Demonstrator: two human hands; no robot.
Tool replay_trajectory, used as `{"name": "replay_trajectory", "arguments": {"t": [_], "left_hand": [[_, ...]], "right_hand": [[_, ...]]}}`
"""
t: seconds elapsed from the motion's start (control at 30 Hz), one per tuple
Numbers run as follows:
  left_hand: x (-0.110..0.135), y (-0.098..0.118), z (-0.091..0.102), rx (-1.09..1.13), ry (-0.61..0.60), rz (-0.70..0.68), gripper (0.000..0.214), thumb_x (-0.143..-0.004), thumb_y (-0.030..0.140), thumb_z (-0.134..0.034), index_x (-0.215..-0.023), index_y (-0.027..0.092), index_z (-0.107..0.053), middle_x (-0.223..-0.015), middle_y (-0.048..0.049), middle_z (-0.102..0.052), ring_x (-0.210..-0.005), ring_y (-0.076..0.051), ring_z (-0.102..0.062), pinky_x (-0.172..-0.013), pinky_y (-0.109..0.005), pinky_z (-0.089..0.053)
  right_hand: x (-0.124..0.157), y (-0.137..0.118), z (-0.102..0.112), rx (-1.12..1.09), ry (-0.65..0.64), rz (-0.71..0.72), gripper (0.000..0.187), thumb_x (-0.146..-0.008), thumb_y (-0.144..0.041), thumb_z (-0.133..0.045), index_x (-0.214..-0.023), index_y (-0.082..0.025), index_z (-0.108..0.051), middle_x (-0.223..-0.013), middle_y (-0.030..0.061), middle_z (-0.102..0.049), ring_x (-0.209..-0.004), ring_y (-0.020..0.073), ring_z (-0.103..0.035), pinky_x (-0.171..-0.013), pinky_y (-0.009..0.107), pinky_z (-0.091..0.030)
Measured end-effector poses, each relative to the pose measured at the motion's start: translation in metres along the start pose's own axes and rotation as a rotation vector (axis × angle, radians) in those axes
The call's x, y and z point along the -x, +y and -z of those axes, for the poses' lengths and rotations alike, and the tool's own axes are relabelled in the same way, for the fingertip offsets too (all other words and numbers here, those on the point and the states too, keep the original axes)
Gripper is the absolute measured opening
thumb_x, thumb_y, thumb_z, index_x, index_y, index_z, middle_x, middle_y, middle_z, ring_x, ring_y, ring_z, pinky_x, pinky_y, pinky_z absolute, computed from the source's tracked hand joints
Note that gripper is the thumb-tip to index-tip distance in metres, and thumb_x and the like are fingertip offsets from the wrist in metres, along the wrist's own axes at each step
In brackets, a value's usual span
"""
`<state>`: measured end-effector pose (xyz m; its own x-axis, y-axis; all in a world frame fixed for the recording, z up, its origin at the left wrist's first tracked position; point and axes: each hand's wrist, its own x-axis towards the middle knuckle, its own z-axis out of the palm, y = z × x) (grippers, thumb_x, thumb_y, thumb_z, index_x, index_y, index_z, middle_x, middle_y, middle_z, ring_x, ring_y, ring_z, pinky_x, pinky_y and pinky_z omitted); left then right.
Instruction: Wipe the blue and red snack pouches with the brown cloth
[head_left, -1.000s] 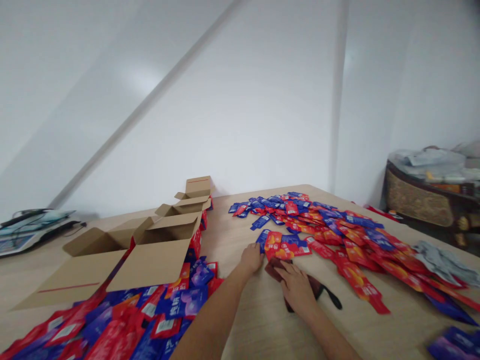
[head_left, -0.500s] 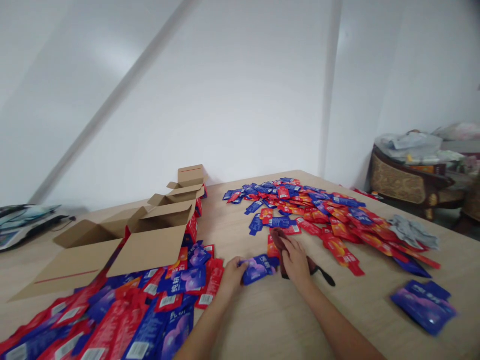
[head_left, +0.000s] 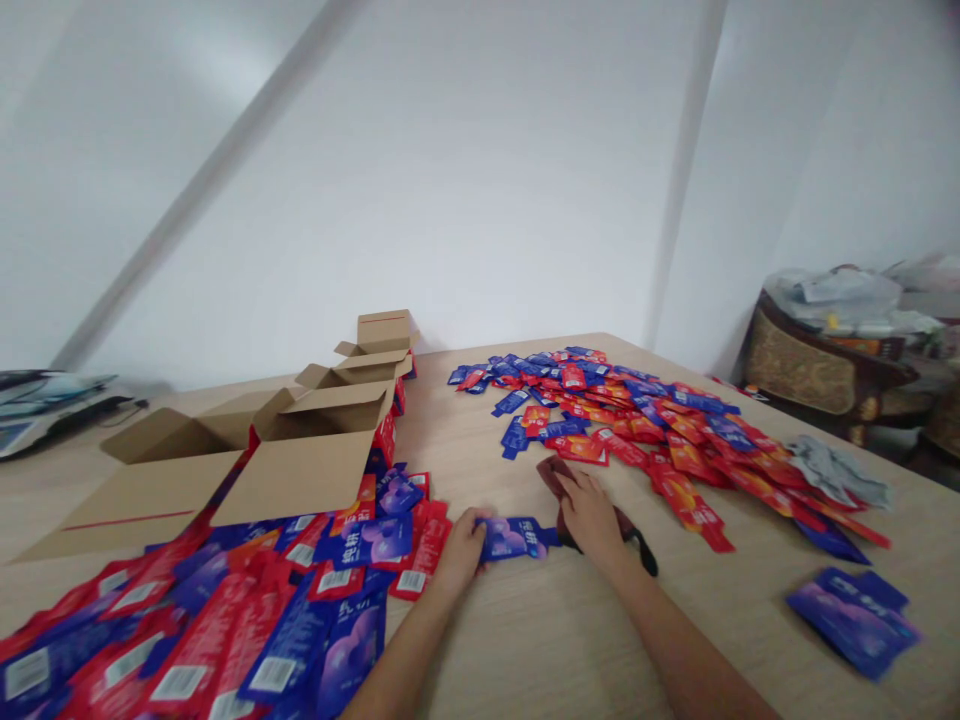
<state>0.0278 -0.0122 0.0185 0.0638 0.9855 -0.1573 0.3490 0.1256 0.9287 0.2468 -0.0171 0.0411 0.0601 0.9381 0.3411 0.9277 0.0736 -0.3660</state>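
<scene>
My left hand [head_left: 465, 543] pinches the left end of a blue pouch [head_left: 511, 538] with a purple print, which lies flat on the table. Its narrow neck points right and meets a brown cloth-like piece [head_left: 553, 473] under my right hand [head_left: 592, 512]. The fingers of my right hand are closed over this brown piece, and a black strap [head_left: 646, 552] curls out on its right side. What lies beneath the brown piece is hidden. Close to my left hand, red and blue pouches [head_left: 371, 540] are heaped.
Open cardboard boxes [head_left: 300, 475] line the left side. A wide pile of red and blue pouches [head_left: 630, 430] spreads at the back right, with a crumpled grey cloth [head_left: 840, 470] on its edge. One blue pouch [head_left: 851, 615] lies at the right. Beyond the table stands an armchair [head_left: 806, 365].
The blue pouch has turned straighter, its neck now against the brown piece. An orange-red pouch beside my right hand is no longer visible. The strap has drawn in, and the camera view has shifted slightly.
</scene>
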Motion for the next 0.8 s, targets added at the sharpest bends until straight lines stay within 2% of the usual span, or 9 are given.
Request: {"name": "replay_trajectory", "arguments": {"t": [0.07, 0.13, 0.2, 0.27, 0.37, 0.53, 0.63, 0.73, 0.8], "left_hand": [[0.003, 0.001, -0.005, 0.046, -0.009, 0.004, 0.027, -0.083, 0.035, -0.045, -0.104, 0.018, -0.048, -0.051, 0.0085, -0.050, -0.033, -0.008, -0.045, -0.033, -0.017, -0.030], [0.007, 0.005, -0.011, 0.080, 0.002, -0.038, 0.029, -0.083, 0.035, -0.044, -0.106, 0.018, -0.047, -0.054, 0.0064, -0.053, -0.035, -0.009, -0.048, -0.034, -0.018, -0.034], [0.011, 0.009, -0.014, 0.105, 0.017, -0.113, 0.026, -0.082, 0.033, -0.042, -0.103, 0.017, -0.048, -0.062, 0.0030, -0.058, -0.040, -0.009, -0.052, -0.036, -0.019, -0.037], [0.014, 0.012, -0.015, 0.117, 0.024, -0.149, 0.024, -0.082, 0.031, -0.042, -0.100, 0.017, -0.048, -0.066, 0.0017, -0.059, -0.041, -0.009, -0.052, -0.036, -0.019, -0.038], [0.015, 0.011, -0.016, 0.115, 0.007, -0.100, 0.024, -0.083, 0.031, -0.042, -0.103, 0.018, -0.044, -0.054, 0.0059, -0.054, -0.034, -0.009, -0.047, -0.032, -0.018, -0.032], [0.012, 0.006, -0.016, 0.098, 0.020, -0.088, 0.026, -0.082, 0.031, -0.045, -0.104, 0.017, -0.043, -0.050, 0.0078, -0.051, -0.034, -0.010, -0.049, -0.033, -0.017, -0.031], [0.011, 0.006, -0.014, 0.044, -0.022, -0.079, 0.025, -0.083, 0.026, -0.042, -0.105, 0.015, -0.045, -0.048, 0.0075, -0.051, -0.033, -0.010, -0.046, -0.034, -0.018, -0.032], [0.011, 0.008, -0.013, 0.056, -0.030, -0.172, 0.025, -0.080, 0.024, -0.044, -0.104, 0.016, -0.048, -0.061, 0.0033, -0.058, -0.039, -0.008, -0.050, -0.039, -0.018, -0.036], [0.011, 0.007, -0.012, 0.073, -0.040, -0.192, 0.026, -0.080, 0.025, -0.044, -0.104, 0.016, -0.048, -0.064, 0.0028, -0.058, -0.040, -0.008, -0.049, -0.039, -0.018, -0.036]], "right_hand": [[0.012, -0.012, 0.003, -0.036, 0.025, 0.085, 0.047, -0.081, -0.011, -0.037, -0.125, -0.019, -0.053, -0.132, 0.0085, -0.046, -0.117, 0.0230, -0.040, -0.098, 0.037, -0.032], [0.031, -0.036, 0.003, -0.081, 0.020, 0.215, 0.050, -0.081, -0.012, -0.039, -0.128, -0.023, -0.048, -0.134, 0.0063, -0.044, -0.118, 0.0226, -0.039, -0.099, 0.037, -0.031], [0.048, -0.062, -0.001, -0.085, -0.039, 0.324, 0.052, -0.080, -0.013, -0.043, -0.131, -0.026, -0.045, -0.135, 0.0051, -0.043, -0.119, 0.0242, -0.036, -0.099, 0.039, -0.030], [0.054, -0.075, -0.007, -0.047, -0.089, 0.341, 0.051, -0.080, -0.015, -0.045, -0.130, -0.026, -0.045, -0.135, 0.0063, -0.043, -0.118, 0.0262, -0.037, -0.097, 0.041, -0.030], [0.043, -0.063, -0.012, 0.041, -0.110, 0.255, 0.045, -0.082, -0.013, -0.041, -0.125, -0.021, -0.051, -0.130, 0.0096, -0.046, -0.116, 0.0273, -0.037, -0.095, 0.041, -0.030], [0.021, -0.023, 0.002, 0.137, -0.073, 0.076, 0.043, -0.082, -0.010, -0.038, -0.121, -0.016, -0.054, -0.122, 0.0115, -0.051, -0.112, 0.0270, -0.038, -0.093, 0.040, -0.032], [0.034, -0.036, 0.005, 0.079, -0.049, 0.131, 0.047, -0.081, -0.010, -0.038, -0.125, -0.019, -0.051, -0.128, 0.0090, -0.047, -0.114, 0.0257, -0.037, -0.094, 0.037, -0.031], [0.049, -0.061, -0.002, 0.011, -0.062, 0.304, 0.050, -0.081, -0.012, -0.040, -0.130, -0.024, -0.045, -0.134, 0.0064, -0.042, -0.117, 0.0251, -0.035, -0.096, 0.038, -0.028], [0.049, -0.065, -0.007, 0.022, -0.088, 0.328, 0.047, -0.083, -0.014, -0.040, -0.128, -0.024, -0.047, -0.132, 0.0071, -0.044, -0.116, 0.0256, -0.036, -0.096, 0.039, -0.028]]}}
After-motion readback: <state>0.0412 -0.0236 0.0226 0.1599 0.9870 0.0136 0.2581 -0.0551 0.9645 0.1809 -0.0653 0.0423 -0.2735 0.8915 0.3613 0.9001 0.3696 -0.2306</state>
